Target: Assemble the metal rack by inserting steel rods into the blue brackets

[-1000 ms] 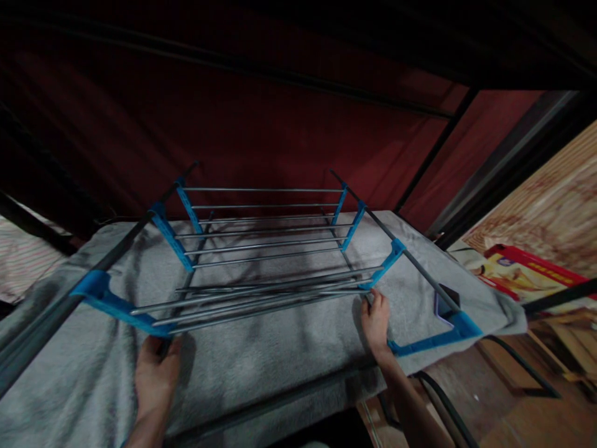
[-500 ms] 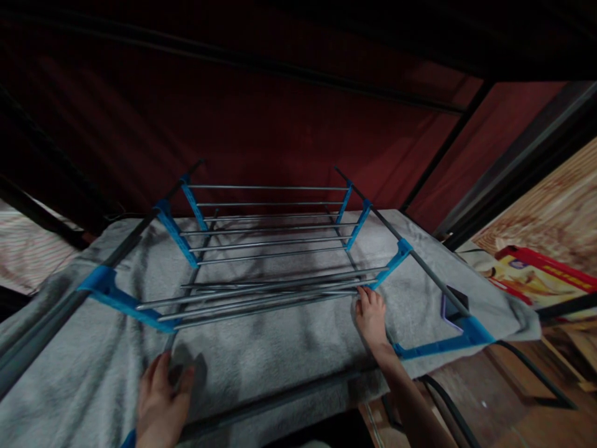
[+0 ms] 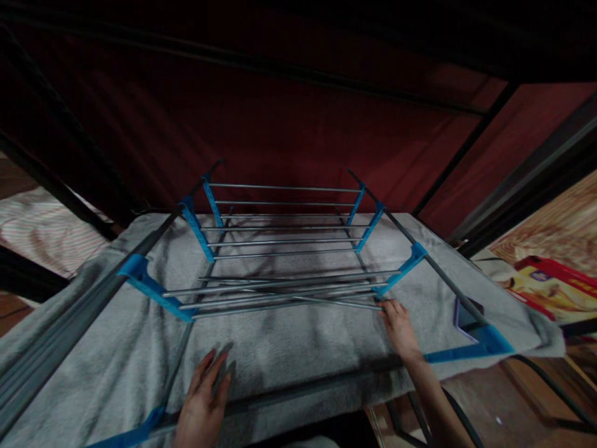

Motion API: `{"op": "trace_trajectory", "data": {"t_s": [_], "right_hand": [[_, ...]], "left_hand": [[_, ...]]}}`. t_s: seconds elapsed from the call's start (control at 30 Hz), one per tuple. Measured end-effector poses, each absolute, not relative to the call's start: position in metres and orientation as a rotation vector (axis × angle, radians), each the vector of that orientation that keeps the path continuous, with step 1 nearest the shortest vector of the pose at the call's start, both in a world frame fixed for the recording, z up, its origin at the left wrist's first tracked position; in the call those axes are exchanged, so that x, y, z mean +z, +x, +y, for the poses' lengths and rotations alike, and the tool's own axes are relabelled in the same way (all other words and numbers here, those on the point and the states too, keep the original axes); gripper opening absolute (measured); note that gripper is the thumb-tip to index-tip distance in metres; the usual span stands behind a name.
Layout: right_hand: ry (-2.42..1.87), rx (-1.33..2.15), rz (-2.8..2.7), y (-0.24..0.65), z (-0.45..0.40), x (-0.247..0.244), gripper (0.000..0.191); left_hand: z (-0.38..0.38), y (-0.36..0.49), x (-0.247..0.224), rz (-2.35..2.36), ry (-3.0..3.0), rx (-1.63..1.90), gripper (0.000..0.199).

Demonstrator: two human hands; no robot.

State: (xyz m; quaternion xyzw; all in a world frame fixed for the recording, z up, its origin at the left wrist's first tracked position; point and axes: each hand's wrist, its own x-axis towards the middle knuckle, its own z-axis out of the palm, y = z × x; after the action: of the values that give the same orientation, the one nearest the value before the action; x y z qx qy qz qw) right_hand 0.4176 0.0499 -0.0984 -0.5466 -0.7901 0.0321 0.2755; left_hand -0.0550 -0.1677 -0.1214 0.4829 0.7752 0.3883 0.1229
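Observation:
A rack of grey metal tubes with blue plastic brackets (image 3: 158, 291) lies on a grey blanket (image 3: 289, 339). At its near tier, my right hand (image 3: 398, 328) pinches the end of a loose metal rod (image 3: 338, 303). That rod slants left, under or among the other rods of the tier. My left hand (image 3: 204, 398) hangs over the blanket at the lower left, fingers apart, holding nothing. It is nearest the front left blue bracket (image 3: 144, 428). Two farther tiers have rods (image 3: 284, 241) spanning between their brackets.
A phone-like flat object (image 3: 467, 318) lies on the blanket beside the right upright tube. Dark red fabric (image 3: 280, 137) with dark bars stands behind. A red and yellow box (image 3: 555, 286) is at the far right. Striped cloth (image 3: 51, 224) shows at left.
My right hand has drawn the rod's near end out toward me, so it now slants across the others. My left hand has moved right, fingers still spread. The camera view has shifted slightly.

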Motion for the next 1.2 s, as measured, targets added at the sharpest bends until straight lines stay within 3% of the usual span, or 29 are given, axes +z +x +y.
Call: {"op": "trace_trajectory", "data": {"t_s": [0.2,0.4,0.73,1.0,1.2], "right_hand": [[-1.434,0.058,-2.145,0.429,0.02,-0.09,0.019],[-1.424,0.052,-2.187,0.433,-0.004,-0.052,0.015],[-1.317,0.345,-2.288,0.439,-0.036,0.008,0.015],[-1.343,0.251,-2.293,0.398,-0.013,-0.016,0.024],[-1.597,0.529,-2.321,0.362,-0.008,-0.049,0.029]], "left_hand": [[-0.152,-0.045,-0.106,2.224,1.541,1.091,0.044],[-0.131,-0.018,-0.077,2.211,1.815,1.1,0.04],[-0.115,0.004,-0.05,2.093,2.499,0.874,0.044],[-0.119,0.001,-0.055,1.887,2.461,0.578,0.037],[-0.11,-0.001,-0.067,1.862,2.248,0.32,0.045]]}}
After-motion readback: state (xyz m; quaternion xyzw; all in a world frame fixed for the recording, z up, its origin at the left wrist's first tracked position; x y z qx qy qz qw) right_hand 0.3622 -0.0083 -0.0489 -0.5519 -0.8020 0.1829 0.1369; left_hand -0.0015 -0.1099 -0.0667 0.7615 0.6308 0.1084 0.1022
